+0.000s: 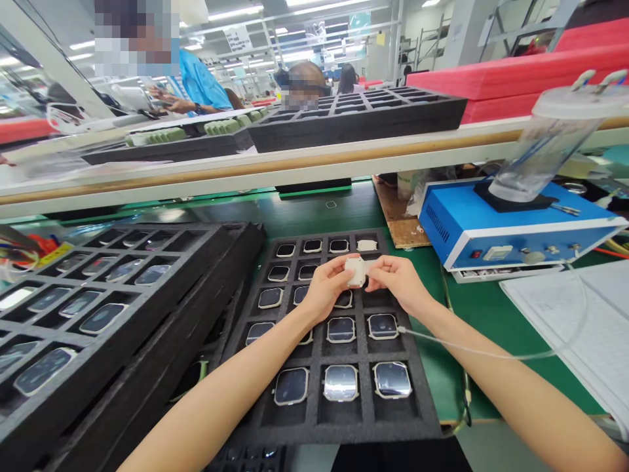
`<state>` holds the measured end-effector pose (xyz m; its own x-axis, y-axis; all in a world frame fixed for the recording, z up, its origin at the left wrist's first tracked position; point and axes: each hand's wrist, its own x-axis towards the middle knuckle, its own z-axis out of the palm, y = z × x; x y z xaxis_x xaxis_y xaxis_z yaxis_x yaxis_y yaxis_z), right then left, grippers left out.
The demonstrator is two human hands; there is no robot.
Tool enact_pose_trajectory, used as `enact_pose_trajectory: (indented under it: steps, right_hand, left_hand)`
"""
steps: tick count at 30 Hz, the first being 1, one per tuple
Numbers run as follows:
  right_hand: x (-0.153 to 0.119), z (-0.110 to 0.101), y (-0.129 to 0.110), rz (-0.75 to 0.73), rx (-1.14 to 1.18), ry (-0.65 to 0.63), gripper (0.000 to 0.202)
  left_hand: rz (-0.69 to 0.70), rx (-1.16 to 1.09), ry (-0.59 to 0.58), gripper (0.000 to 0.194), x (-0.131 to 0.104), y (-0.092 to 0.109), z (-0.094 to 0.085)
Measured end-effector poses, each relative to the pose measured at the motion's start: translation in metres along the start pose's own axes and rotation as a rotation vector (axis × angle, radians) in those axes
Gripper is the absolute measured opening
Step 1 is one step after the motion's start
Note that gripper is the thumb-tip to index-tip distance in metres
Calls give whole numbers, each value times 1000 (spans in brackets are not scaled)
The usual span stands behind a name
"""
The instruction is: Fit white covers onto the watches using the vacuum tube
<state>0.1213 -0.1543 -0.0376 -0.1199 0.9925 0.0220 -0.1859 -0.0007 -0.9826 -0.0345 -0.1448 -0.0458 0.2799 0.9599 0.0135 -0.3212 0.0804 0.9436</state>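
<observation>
My left hand (328, 285) holds a cream smartwatch case (355, 271), pale back toward me, above a black foam tray (362, 354). The fingers of my right hand (393, 278) are closed at the right edge of the same case; anything small between them cannot be made out. Cream-framed watch cases sit in the tray's compartments, mostly dark glass up, such as one watch (341, 330) below my hands. One case (366, 245) at the far right corner looks pale. A clear thin tube (472, 351) ends against the right side of another watch (383, 326).
Stacked foam trays (147, 314) with more watches stand on the left. A blue control box (511, 226) carrying a clear cylinder (535, 151) is at right, beside paper sheets (580, 328). A shelf (314, 160) crosses ahead with another tray (358, 128). People are beyond it.
</observation>
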Motion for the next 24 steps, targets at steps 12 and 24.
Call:
enact_pose_trajectory:
  steps: [12,24]
  right_hand:
    - [8,-19,8,236,193,-253,22]
    - [-30,-6,-10,100,89,-57,35]
  left_hand:
    - [-109,-100,-3,37,-3,0,-2]
    - [-53,-192,-1,20,-2,3,-2]
